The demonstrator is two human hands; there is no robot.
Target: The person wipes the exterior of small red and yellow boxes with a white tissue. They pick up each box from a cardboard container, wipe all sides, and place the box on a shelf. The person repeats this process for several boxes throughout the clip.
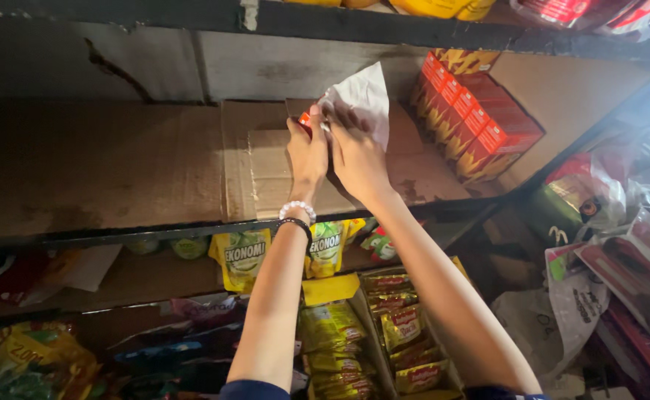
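Both my hands reach up onto a cardboard-lined shelf [117, 170]. My left hand [306, 152] grips a small red box [305, 120] at its left end; beaded and dark bracelets circle that wrist. My right hand [356, 152] is closed on the same bundle from the right, its fingers on white paper or plastic wrap [363, 96] that sticks up behind the box. Most of the red box is hidden by my fingers.
A stack of red and orange boxes [477, 118] stands at the shelf's right end. Yellow-green sachets [245, 255] hang under the shelf edge. A box of yellow packets [403, 326] sits below. Plastic bags and wrapped goods [614, 244] crowd the right.
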